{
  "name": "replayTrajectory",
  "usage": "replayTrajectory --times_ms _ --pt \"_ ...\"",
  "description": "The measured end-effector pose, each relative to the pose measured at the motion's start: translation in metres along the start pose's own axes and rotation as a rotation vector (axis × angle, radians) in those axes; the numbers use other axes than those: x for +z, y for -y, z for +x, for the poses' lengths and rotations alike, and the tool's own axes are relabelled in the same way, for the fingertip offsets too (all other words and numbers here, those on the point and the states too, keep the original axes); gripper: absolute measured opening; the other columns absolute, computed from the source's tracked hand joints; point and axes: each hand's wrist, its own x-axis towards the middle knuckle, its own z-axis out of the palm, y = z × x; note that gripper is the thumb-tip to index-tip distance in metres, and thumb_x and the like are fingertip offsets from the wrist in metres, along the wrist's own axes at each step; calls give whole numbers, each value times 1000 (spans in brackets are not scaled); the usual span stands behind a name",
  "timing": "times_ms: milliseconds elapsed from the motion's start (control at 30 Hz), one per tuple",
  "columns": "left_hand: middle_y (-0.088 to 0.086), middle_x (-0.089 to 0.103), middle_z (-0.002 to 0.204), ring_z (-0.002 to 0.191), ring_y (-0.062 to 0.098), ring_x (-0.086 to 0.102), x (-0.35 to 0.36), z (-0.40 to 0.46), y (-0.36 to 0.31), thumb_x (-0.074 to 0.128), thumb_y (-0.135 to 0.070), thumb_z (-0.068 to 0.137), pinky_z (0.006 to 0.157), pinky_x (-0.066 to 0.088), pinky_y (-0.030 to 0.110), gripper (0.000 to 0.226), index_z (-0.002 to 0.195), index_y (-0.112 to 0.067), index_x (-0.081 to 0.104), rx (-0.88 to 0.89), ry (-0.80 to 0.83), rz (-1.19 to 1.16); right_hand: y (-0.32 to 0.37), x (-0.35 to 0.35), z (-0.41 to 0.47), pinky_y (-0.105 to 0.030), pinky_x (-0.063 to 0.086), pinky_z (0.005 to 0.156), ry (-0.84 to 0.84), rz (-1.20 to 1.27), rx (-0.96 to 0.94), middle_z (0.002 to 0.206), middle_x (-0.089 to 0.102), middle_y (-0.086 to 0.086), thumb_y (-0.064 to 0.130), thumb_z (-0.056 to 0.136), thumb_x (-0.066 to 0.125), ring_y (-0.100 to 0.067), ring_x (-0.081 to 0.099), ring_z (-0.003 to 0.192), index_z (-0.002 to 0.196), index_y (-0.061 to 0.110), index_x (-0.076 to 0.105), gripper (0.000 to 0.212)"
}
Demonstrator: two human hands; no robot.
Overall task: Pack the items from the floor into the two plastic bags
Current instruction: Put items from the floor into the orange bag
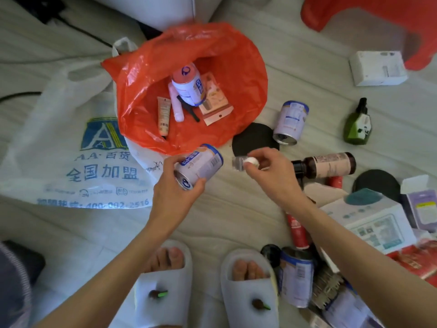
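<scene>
Left hand: curled round a white-and-blue labelled metal can, held tilted just below the orange bag's rim.
Right hand: pinching a small clear bottle with white cap.
Open orange plastic bag: holding a similar can, tubes, a packet.
Flat white plastic bag: printed "AA·百货", "全国加盟".

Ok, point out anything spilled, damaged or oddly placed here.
Nothing looks spilled or broken. The oddest thing is the white bag: it lies flat on the floor, holding nothing visible, while the red bag stands open with several items in it. A can lies on its side beside the red bag.
</scene>
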Motion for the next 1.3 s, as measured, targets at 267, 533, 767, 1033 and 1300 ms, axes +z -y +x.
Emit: replayTrajectory --times_ms 267,533,767,1033,1300 --pt "4 56 102 85 16 60 -1 76 -24 73 -25 76 80 52 35 50 110 -21 36 -355 -174 -470 57 31 100 -38 53 86 -58 687 452 81 61 -10 7 80 63 -26 60 86 62 15 51 22" --pt "8 50 113 100 25 59 20 128 -21 70 -24 79 89 51 47 58 120 -12 31 -481 -351 -734 77 62 140 -23 48 69 -49 1138 466 80 55 -4 -6 88 49 -14 56 74 91 7 52 14" --pt "14 57 121 105 28 60 12 154 -21 74 -17 64 92 49 47 68 123 -5 41 -431 -461 -702 66 67 134 -24 49 77 127 1092 478 110 55 -9 2 89 51 -19 57 95 130 4 45 41" --pt "5 56 128 116 20 53 17 114 -19 68 -31 75 98 44 39 58 128 -17 48 -154 -34 -360 40 44 82 -28 45 88 123 230 63 106 62 1 15 92 51 -12 57 94 126 13 53 35" --pt "23 51 130 115 42 53 33 31 27 80 -21 65 90 46 53 69 127 -14 52 609 302 751 -47 -25 3 -41 39 99 11 -534 -148 130 52 -16 17 88 58 -33 49 118 132 6 48 46"
